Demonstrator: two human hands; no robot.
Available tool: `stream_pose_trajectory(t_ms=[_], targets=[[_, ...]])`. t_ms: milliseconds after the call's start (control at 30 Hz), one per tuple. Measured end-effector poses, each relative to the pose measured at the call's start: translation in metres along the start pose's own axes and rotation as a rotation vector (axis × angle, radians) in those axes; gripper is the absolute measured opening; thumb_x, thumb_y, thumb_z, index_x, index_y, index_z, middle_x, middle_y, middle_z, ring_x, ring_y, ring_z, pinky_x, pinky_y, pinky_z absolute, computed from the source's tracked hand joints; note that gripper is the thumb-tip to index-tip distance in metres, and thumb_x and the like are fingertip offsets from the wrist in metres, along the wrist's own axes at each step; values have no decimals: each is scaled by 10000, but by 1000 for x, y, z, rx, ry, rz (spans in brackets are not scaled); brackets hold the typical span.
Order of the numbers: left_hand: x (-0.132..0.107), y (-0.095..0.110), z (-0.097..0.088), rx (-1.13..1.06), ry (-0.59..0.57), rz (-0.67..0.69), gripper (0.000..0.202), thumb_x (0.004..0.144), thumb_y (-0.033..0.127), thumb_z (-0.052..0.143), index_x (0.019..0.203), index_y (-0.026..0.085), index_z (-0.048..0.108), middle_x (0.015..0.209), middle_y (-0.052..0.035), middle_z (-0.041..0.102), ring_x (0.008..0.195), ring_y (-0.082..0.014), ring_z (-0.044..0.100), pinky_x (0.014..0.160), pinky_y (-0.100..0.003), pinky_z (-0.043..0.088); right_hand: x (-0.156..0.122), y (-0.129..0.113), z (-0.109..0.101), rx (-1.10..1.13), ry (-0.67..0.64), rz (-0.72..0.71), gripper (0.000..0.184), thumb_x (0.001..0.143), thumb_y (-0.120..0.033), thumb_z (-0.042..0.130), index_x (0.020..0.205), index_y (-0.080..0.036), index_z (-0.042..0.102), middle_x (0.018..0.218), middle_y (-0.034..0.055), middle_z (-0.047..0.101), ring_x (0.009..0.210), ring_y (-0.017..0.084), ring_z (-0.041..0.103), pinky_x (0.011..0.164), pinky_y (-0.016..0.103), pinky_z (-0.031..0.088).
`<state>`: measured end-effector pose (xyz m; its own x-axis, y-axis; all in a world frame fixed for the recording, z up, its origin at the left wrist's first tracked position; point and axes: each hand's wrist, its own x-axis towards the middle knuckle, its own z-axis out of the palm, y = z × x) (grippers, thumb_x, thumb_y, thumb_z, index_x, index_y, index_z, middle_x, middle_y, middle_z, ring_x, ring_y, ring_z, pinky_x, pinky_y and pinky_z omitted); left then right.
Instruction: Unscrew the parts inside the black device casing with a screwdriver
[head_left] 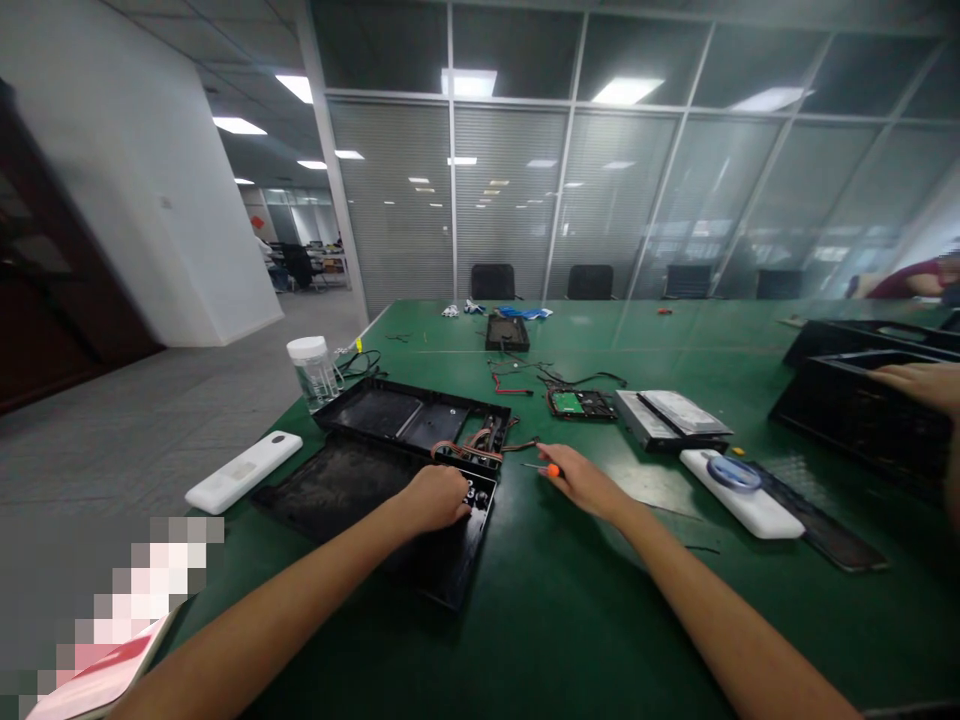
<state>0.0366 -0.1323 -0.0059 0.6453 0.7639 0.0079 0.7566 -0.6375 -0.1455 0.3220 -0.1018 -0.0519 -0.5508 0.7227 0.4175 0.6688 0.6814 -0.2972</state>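
Observation:
My left hand (pixel 441 496) is curled down at the right end of an opened black plastic casing (pixel 360 488), next to some small round parts there. Its fingers are bent, and the fingertips are partly hidden. In the casing's far half (pixel 405 415), a bundle of multicoloured wires (pixel 469 451) runs out over the right edge. My right hand (pixel 577 480) is closed around a small screwdriver (pixel 553 470) with an orange handle, its thin shaft pointing left. The fingertips of that hand are close to the wires' loose end (pixel 531 444); whether they pinch it I cannot tell.
On the green table (pixel 600 620) are a hard drive with a green board (pixel 574 403), a silver drive box (pixel 671 415), two white devices (pixel 244 472), a clear jar (pixel 311 375) and loose cables. At right, another person's hand (pixel 922 382) touches a large black case (pixel 847 415).

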Motion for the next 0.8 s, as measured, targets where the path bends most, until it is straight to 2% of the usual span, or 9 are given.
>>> stream_pose_trajectory(t_ms=[100,167,300,467,633,800], targets=[[1,1,13,4,40,-32,250,826,315,491,773,125,645,796,-120,631,767,-240,612,675,-327,476,1,-2,1,18,-14,0,478,836,-234,460,1302,-213,355,1111,91,543,1035,202,503,914,397,409],[0,0,14,2,46,-41,234,834,278,477,771,126,643,794,-119,630,761,-232,614,671,-320,474,1,-3,1,26,-21,0,473,832,-233,465,1295,-214,367,1109,92,544,1036,204,503,910,399,412],[-3,-1,4,16,51,22,191,807,250,508,737,127,637,746,-103,633,708,-214,609,631,-295,460,1,-4,-1,24,-19,10,450,832,-230,462,1276,-205,396,1095,94,552,1026,205,504,904,398,413],[2,4,-8,-34,210,195,237,846,264,459,709,149,616,716,-56,609,687,-166,574,642,-261,423,1,-7,-4,28,-10,12,442,831,-217,459,1270,-210,407,1104,90,553,1031,200,502,912,395,405],[11,7,6,-32,252,224,204,843,240,470,720,144,600,768,-56,585,757,-170,537,668,-263,410,2,-9,-5,18,-8,15,425,840,-228,443,1264,-209,417,1087,86,562,1013,195,515,900,384,413],[9,6,17,-86,278,221,187,857,233,468,750,141,590,828,-57,564,814,-164,508,705,-257,402,3,-15,-9,14,21,40,385,856,-294,428,1229,-204,459,1051,84,589,979,200,537,873,368,428]])
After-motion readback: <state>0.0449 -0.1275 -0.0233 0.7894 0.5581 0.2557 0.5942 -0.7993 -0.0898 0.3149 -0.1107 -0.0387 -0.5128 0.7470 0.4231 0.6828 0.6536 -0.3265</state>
